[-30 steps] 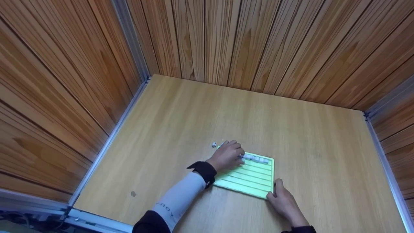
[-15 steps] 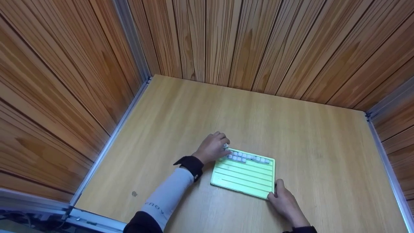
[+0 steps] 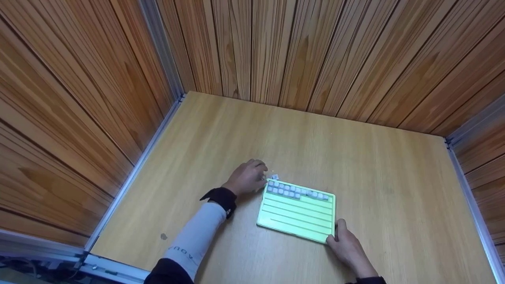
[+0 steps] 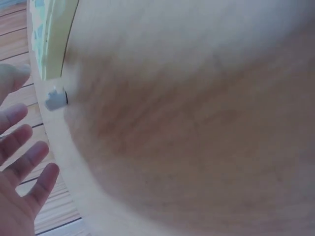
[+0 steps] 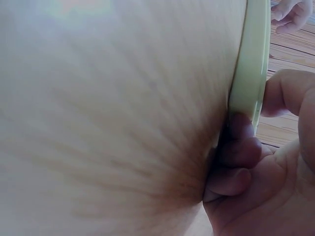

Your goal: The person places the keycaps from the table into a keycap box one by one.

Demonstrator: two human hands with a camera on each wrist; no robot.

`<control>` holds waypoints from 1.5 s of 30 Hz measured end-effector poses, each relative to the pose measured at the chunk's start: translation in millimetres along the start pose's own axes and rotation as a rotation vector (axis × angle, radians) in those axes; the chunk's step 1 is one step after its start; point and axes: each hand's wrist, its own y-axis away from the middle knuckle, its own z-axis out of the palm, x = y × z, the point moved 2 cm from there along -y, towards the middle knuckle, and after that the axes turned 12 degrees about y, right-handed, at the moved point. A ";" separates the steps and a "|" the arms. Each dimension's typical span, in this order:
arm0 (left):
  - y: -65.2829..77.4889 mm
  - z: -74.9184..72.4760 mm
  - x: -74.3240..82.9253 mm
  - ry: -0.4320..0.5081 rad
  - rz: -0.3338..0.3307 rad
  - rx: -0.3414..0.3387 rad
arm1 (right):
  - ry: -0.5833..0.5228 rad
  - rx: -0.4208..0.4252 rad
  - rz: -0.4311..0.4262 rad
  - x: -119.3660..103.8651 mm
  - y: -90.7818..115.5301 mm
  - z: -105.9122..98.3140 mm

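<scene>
A light green tray with long grooves lies on the table. Small whitish cubes fill its far groove and the left part of the second. My right hand grips the near right corner, thumb on top and fingertips under the rim. Beside the far left corner is my left hand; in the left wrist view its fingers are spread, relaxed, with nothing between them. One loose whitish piece sits just beyond that corner. A small grey-white block shows near the tray's end in the left wrist view.
The wooden table is bounded by wood-panelled walls at the back and sides, with metal rails along the edges. A dark spot marks the table at the left.
My left hand has moved left off the tray, uncovering the rows of cubes. A loose piece now shows at the far left corner. My right hand keeps its grip on the tray.
</scene>
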 end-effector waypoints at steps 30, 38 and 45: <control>-7.3 -0.6 11.4 0.192 -0.032 -0.048 | -0.020 -0.035 0.048 1.0 -1.7 0.5; -16.8 1.8 38.0 0.343 0.040 -0.105 | -0.024 -0.030 0.044 1.8 -2.0 -0.1; -23.6 10.7 51.6 0.396 0.111 -0.111 | -0.024 -0.025 0.050 0.2 -0.8 0.8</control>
